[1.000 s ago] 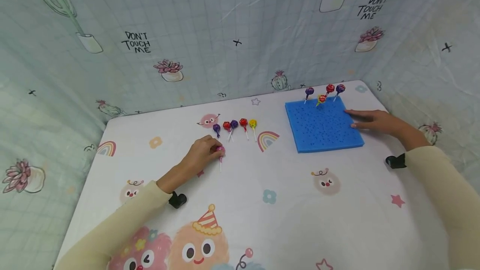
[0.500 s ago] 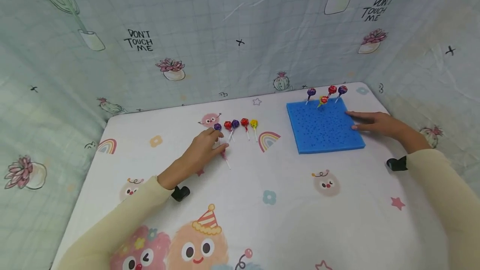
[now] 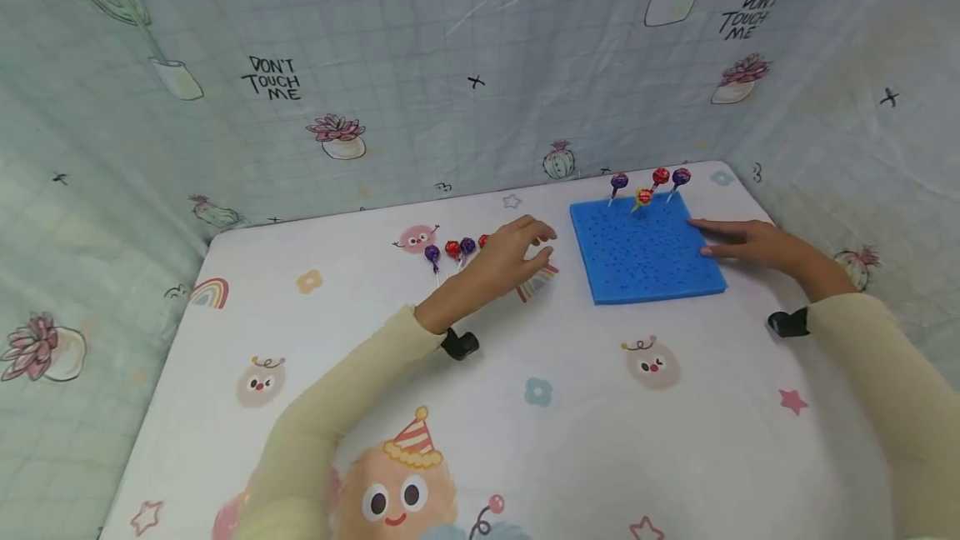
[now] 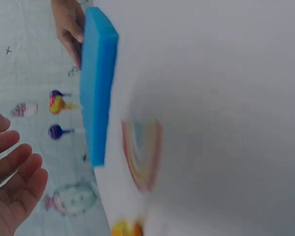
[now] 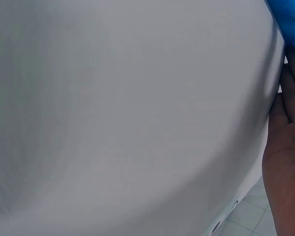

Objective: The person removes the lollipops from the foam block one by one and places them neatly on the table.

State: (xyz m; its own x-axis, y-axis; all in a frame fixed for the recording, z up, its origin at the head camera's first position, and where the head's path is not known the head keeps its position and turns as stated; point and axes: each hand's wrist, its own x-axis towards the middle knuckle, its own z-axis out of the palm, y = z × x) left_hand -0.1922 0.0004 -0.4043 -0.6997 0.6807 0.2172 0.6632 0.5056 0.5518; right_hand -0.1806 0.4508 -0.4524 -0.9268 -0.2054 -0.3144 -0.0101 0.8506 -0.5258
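Note:
My left hand hovers over the table's middle with fingers spread and a bit bent; nothing shows between them in the left wrist view. Below its wrist, part of a row of lollipops shows: a purple lollipop, a red lollipop, and others. A yellow-wrapped lollipop appears at the bottom of the left wrist view. The pink lollipop seen earlier is hidden. My right hand rests with extended fingers at the right edge of a blue foam block dotted with holes.
Several lollipops stand in the block's back edge, among them a yellow-and-red lollipop and a purple lollipop. A patterned cloth covers the table. Printed curtains rise behind and at the sides.
My left hand has left the pink lollipop, which it touched earlier, and moved right across the row toward the blue foam block. My right hand has stayed at the block's edge.

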